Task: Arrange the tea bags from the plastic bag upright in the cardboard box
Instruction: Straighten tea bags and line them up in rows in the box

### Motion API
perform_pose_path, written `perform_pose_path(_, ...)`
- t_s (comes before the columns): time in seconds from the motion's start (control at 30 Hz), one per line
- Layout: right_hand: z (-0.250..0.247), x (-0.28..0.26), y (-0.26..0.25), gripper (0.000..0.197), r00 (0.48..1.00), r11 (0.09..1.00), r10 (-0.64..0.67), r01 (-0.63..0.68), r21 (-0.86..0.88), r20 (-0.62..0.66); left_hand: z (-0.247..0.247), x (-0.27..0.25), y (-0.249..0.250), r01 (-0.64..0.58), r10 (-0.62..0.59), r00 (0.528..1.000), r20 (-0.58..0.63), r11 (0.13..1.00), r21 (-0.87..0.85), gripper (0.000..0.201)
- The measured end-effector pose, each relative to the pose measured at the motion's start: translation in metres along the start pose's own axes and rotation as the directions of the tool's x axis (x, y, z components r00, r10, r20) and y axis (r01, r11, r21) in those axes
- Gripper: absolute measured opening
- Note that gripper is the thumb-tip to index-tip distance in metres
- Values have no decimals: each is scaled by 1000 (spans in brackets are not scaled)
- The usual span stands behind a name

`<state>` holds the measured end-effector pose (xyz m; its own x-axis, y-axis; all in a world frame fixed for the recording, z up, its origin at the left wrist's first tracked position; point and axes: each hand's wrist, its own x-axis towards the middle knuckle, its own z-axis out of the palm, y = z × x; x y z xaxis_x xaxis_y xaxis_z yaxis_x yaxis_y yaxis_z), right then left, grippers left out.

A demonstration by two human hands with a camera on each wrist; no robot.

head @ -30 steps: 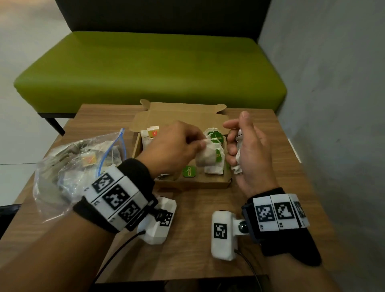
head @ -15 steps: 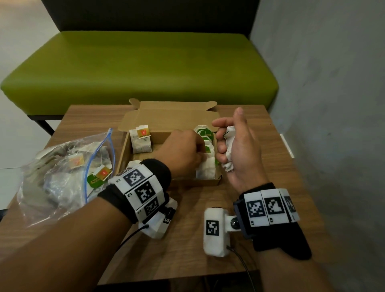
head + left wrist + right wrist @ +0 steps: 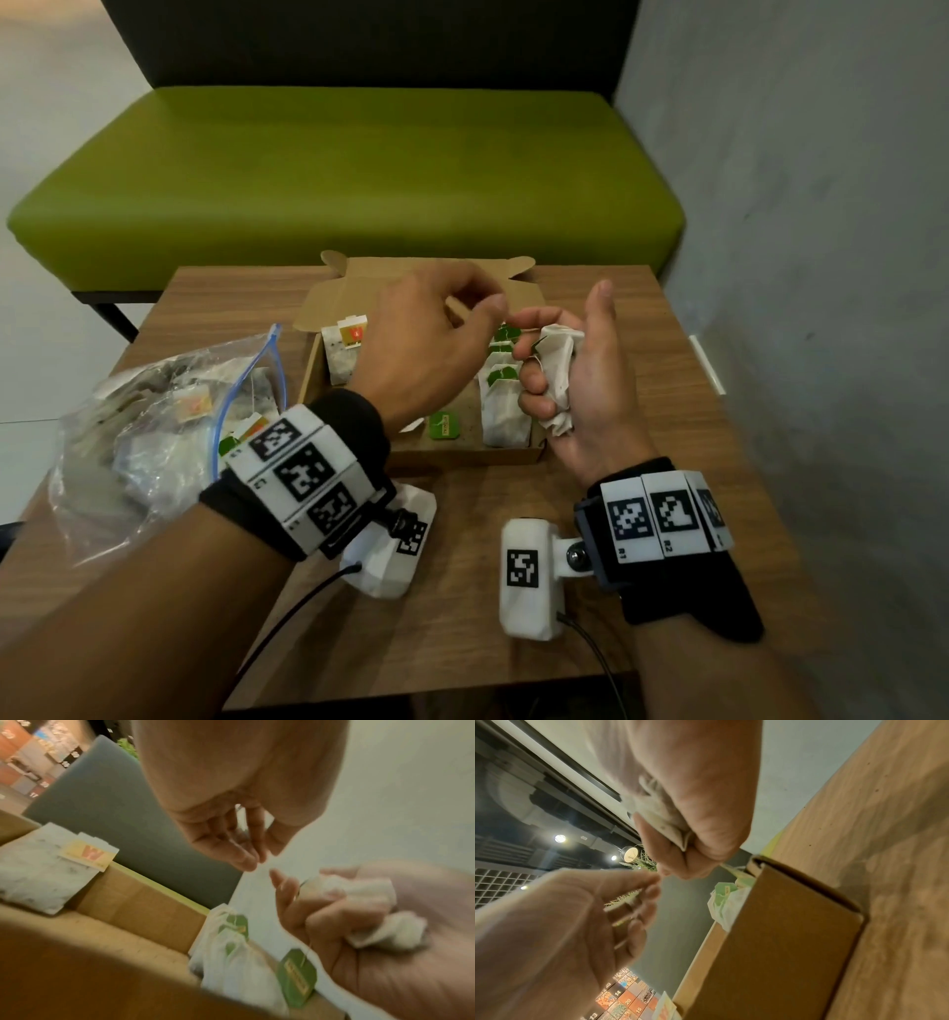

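Note:
The open cardboard box [image 3: 462,455] lies mid-table. A row of white tea bags with green tags [image 3: 506,411] stands upright along its right side, and a red-and-yellow-tagged bag [image 3: 343,352] stands at its back left. My right hand [image 3: 560,334] hovers over the box's right edge and grips a crumpled bunch of tea bags [image 3: 557,372]. In the left wrist view a green tag [image 3: 296,981] dangles on a string below it. My left hand [image 3: 477,308] is raised over the box, empty, its loosely curled fingertips close to the right hand's fingers.
The clear zip plastic bag [image 3: 154,426], holding several more tea bags, lies on the left of the wooden table [image 3: 462,616]. A loose green tag [image 3: 445,426] lies on the box floor. A green bench [image 3: 334,180] stands behind the table, with a grey wall on the right.
My left hand lowered a tea bag into the row on the box's right side, let go, and rose empty toward the right hand. The right hand kept its bunch.

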<state>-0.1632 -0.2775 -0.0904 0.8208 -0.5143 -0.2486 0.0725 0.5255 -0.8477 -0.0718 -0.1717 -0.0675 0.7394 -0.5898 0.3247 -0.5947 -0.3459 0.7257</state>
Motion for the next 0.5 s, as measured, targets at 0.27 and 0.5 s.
perform_pose_path(0.27,6,-3,3,64,988,988,106,-118,97,116,-3,-1,3,-163,148,965,218,985,54,11)
perform_pose_path(0.5,8,-4,3,46,981,990,125,-134,52,147,-7,-1,0,-99,94,994,57,991,86,7)
